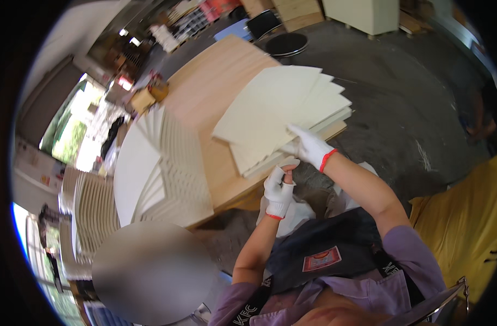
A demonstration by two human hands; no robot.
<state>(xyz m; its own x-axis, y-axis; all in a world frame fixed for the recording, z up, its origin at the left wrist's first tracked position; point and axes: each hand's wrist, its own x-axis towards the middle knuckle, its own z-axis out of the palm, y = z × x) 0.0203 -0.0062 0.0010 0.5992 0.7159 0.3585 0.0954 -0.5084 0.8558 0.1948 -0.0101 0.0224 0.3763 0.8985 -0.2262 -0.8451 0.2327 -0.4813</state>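
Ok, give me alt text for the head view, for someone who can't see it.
Seen from above, a person's white-gloved right hand rests on a fanned stack of pale boards at the edge of a wooden table, the gloved left hand raised just below. A second fanned stack lies on the table's left.

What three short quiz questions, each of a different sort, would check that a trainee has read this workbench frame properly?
1. True or false: the right hand rests on the fanned stack of pale panels.
2. Multiple choice: where is the left hand? A) flat on the wooden table; B) raised off the table edge, below the right hand; C) on the left fanned stack.
3. Fill in: both hands wear white gloves with ___ cuffs.

Key: 1 true; 2 B; 3 red.
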